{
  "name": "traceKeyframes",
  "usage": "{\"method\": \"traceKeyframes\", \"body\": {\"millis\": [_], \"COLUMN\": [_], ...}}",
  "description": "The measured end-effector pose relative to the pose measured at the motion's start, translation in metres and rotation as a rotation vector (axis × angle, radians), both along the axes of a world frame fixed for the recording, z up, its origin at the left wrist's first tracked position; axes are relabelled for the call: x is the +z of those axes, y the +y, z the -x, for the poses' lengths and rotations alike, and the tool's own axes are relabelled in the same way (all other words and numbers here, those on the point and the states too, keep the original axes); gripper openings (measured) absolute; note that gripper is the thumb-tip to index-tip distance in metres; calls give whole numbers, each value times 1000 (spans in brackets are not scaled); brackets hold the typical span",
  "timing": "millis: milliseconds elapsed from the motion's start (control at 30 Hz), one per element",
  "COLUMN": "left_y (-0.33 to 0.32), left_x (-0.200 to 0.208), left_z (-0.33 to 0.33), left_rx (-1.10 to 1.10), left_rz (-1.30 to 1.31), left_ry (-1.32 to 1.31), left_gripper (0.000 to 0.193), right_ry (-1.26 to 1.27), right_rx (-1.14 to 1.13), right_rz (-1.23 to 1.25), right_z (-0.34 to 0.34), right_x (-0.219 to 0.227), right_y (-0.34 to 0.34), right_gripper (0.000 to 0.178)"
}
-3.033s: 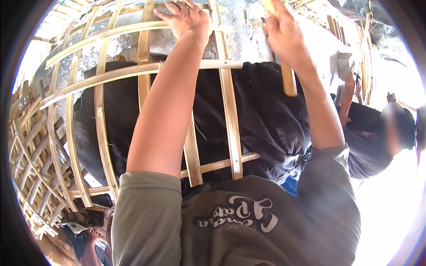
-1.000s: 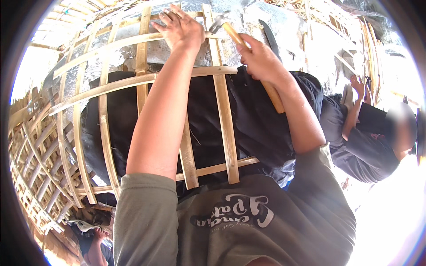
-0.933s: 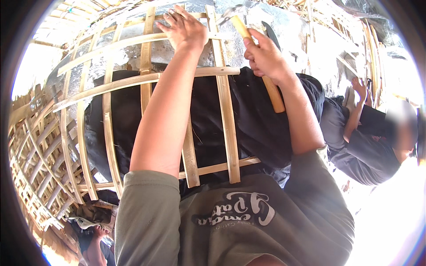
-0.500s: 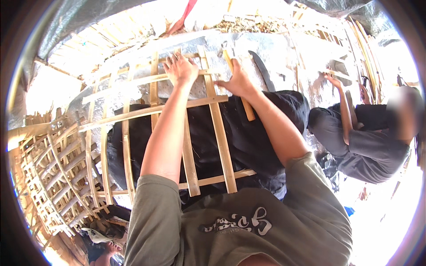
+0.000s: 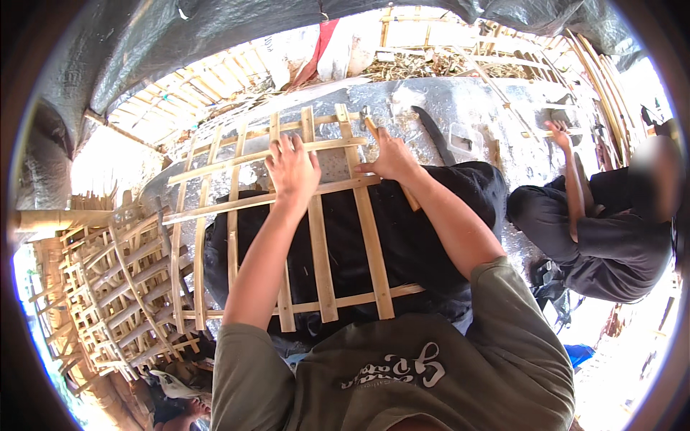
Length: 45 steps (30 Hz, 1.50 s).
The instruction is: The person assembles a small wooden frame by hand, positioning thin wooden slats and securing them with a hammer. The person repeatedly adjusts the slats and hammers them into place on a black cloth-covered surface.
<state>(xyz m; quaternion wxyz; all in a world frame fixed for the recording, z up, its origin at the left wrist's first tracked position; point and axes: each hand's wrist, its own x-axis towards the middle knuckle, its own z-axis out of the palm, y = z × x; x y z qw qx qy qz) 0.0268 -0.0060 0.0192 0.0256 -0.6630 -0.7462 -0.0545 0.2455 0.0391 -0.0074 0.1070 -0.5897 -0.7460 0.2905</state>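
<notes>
A bamboo lattice [image 5: 322, 251] of crossed slats lies over my lap, its far end above the grey sheet. My left hand [image 5: 293, 169] grips a far crosswise slat [image 5: 244, 159], fingers bent over it, between two lengthwise slats. My right hand [image 5: 394, 158] is closed around the wooden handle of a hammer [image 5: 371, 128], close to the lattice's far right corner. The hammer's small dark head is beside the end of the rightmost lengthwise slat. Part of the handle is hidden under my palm and shows again below it.
A dark curved blade [image 5: 433, 135] and a clear plastic box [image 5: 466, 141] lie on the grey sheet [image 5: 392, 97] ahead. Finished-looking lattices [image 5: 118, 294] are stacked at left. Another person [image 5: 604, 215] sits at right, holding a strip. Bamboo scraps [image 5: 431, 66] lie at the back.
The view has tilted, so the lattice appears lower and further right. My left hand has slid left along the lattice, with its fingers more bent. My right hand still holds the hammer.
</notes>
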Motion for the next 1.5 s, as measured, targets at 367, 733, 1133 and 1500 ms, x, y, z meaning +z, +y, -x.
{"method": "traceKeyframes", "body": {"millis": [367,733,1133,1500], "left_y": [-19,-24,-22,-21], "left_x": [4,12,14,11], "left_z": [-10,-5,-4,1], "left_rx": [137,191,169,169], "left_rz": [233,230,197,185], "left_ry": [-259,-443,-463,-480], "left_gripper": [73,61,43,39], "right_ry": [25,183,1462,1554], "right_rx": [-17,-275,-686,-793], "right_rz": [-34,13,1161,1315], "right_z": [2,-10,-34,-37], "right_x": [-4,-5,-32,6], "right_y": [4,20,14,-2], "right_gripper": [108,81,9,23]}}
